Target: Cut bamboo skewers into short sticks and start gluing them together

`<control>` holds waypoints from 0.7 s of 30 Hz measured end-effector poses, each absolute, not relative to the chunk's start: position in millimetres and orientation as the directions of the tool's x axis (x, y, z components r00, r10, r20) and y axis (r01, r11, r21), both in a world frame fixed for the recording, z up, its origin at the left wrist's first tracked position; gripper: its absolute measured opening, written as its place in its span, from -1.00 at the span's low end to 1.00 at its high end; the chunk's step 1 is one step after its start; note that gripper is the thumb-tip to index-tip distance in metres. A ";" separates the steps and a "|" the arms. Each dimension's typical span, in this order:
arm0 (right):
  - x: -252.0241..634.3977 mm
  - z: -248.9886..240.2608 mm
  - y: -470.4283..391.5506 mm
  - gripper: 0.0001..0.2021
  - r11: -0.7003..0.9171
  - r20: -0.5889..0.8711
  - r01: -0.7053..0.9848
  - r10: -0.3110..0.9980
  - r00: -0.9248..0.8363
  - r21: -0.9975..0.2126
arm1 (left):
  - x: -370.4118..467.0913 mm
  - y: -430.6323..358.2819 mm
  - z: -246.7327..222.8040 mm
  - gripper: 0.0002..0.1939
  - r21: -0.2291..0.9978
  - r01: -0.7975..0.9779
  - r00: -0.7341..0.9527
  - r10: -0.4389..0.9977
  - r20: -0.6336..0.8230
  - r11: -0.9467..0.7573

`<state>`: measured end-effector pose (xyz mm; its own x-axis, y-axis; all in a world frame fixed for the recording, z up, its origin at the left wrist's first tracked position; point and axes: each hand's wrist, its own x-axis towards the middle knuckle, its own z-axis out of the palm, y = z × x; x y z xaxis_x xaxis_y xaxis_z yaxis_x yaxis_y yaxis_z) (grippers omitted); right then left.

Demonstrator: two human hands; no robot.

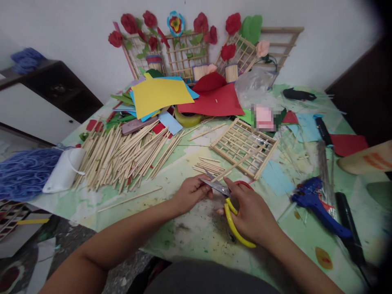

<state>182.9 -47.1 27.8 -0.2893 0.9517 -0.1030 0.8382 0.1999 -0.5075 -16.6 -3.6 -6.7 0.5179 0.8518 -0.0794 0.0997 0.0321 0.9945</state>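
- The right hand (249, 208) grasps the scissors (219, 187), which have yellow on the handles; the blades stand apart.
- The left hand (194, 192) has its fingers pinched together beside the blades, at the near end of a thin stick (241, 162); exactly what they grip is hidden.
- That stick slants far and right from the blades, over a wooden lattice (245, 147).
- A small group of short sticks (208, 166) lies just left of the lattice.
- A big pile of sticks (122, 157) spreads to the left.
- A blue glue gun (321, 208) lies on the right.
- Yellow paper (162, 96) and red paper (214, 102) lie on the far side of the table (141, 224).
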 end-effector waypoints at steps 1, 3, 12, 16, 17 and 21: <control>182.7 28.0 -47.2 -0.31 0.200 -0.103 0.840 0.952 -0.289 -0.505 | -16.5 -3.5 -6.0 -0.67 0.995 0.086 0.527 0.845 -0.092 0.055; 182.6 28.3 -47.1 -0.29 0.204 -0.102 0.840 0.951 -0.292 -0.502 | -15.7 -3.4 -3.9 -0.64 0.993 0.036 0.542 0.833 -0.114 0.113; 183.0 28.3 -45.6 -0.29 0.218 -0.104 0.834 0.945 -0.310 -0.507 | -15.0 -3.2 -1.7 -0.65 0.987 -0.009 0.549 0.826 -0.127 0.158; 183.4 27.9 -45.5 -0.28 0.220 -0.107 0.836 0.944 -0.313 -0.503 | -15.0 -2.6 -0.6 -0.64 0.985 0.002 0.548 0.823 -0.147 0.174; 183.6 27.8 -45.5 -0.29 0.221 -0.106 0.834 0.943 -0.315 -0.505 | -14.7 -2.3 0.0 -0.63 0.983 0.003 0.551 0.821 -0.153 0.181; 185.1 29.0 -45.6 -0.30 0.225 -0.102 0.815 0.940 -0.326 -0.533 | -13.2 -0.8 3.1 -0.61 0.976 -0.021 0.565 0.808 -0.168 0.217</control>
